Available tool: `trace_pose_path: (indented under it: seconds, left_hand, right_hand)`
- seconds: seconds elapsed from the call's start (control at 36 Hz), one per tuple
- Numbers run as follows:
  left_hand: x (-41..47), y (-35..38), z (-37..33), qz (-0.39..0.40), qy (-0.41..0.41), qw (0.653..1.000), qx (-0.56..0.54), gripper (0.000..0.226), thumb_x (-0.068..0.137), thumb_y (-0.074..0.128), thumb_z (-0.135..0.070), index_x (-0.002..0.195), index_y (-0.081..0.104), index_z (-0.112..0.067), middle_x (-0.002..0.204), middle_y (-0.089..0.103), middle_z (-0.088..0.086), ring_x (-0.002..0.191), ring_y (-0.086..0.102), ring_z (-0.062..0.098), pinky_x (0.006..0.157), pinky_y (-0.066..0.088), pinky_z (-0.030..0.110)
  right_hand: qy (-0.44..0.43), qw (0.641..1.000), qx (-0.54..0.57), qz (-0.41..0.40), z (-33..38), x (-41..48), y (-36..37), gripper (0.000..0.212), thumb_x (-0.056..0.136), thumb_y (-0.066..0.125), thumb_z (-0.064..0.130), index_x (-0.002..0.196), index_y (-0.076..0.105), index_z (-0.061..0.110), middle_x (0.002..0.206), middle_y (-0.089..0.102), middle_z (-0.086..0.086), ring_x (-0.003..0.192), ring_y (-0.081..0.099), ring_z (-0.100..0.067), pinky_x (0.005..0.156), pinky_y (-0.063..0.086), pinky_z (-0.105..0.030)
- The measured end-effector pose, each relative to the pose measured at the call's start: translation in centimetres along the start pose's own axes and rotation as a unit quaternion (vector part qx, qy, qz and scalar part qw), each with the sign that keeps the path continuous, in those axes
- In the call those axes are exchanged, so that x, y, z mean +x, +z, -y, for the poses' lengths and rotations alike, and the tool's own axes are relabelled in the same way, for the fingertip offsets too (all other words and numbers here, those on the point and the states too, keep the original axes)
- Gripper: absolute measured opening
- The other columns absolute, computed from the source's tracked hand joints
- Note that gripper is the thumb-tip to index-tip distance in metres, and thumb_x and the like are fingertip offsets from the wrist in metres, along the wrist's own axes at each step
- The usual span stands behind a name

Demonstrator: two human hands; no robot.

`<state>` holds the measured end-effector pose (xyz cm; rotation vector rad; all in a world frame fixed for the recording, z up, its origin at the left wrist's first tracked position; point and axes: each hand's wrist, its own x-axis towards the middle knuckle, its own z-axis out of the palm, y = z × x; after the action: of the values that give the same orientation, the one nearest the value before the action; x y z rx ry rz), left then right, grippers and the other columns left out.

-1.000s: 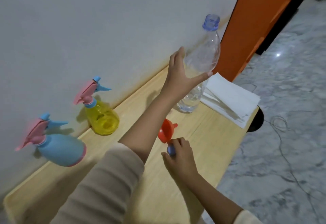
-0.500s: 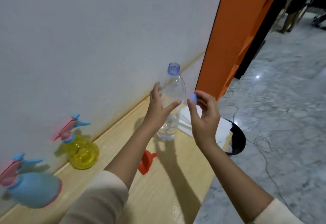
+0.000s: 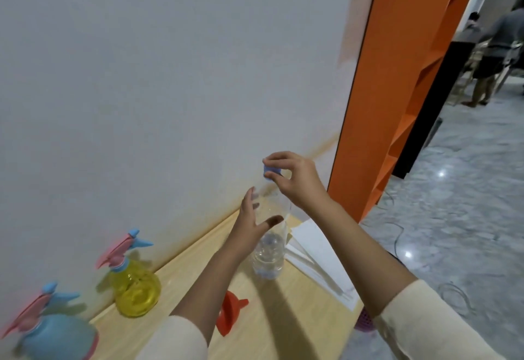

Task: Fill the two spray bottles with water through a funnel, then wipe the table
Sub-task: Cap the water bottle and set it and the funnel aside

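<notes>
A clear plastic water bottle stands on the wooden table near the wall, with a little water at its bottom. My left hand wraps its upper body. My right hand pinches the blue cap right at the bottle's mouth. A red funnel lies on its side beside my left forearm. The yellow spray bottle and the blue spray bottle, both with pink and blue trigger heads, stand along the wall at the left.
Folded white paper towels lie on the table's far right corner. A small purple object peeks past the table edge. An orange panel rises behind. People stand far off on the marble floor.
My right hand has carried the blue cap up and over to the top of the bottle. The view has tilted upward, so the table sits lower in frame.
</notes>
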<state>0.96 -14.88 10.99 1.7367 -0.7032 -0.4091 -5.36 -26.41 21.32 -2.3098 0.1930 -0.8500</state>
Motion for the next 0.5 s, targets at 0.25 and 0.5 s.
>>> trace_pose_path:
  seconds: [0.25,0.5]
  left_hand:
    - [-0.2,0.0,0.1,0.011,0.002,1.0,0.0,0.091,0.08,0.072,-0.031,0.147,0.012,-0.024,0.15,0.026,-0.003,0.13,0.035,0.007,0.098,0.03,0.022]
    - [-0.1,-0.1,0.2,0.012,-0.01,1.0,-0.004,0.091,0.079,0.073,-0.031,0.147,0.012,-0.024,0.144,0.029,-0.005,0.125,0.037,0.008,0.1,0.031,0.024]
  right_hand:
    - [0.104,0.992,0.061,-0.02,-0.2,0.0,0.7,0.041,0.07,0.081,0.03,0.103,0.064,0.014,0.097,0.052,0.0,0.079,0.05,-0.002,0.07,0.042,-0.006]
    - [0.142,0.953,0.263,0.051,-1.7,-1.5,2.2,0.022,0.095,0.052,0.024,0.117,0.051,0.023,0.127,0.058,-0.004,0.117,0.054,-0.013,0.102,0.043,-0.03]
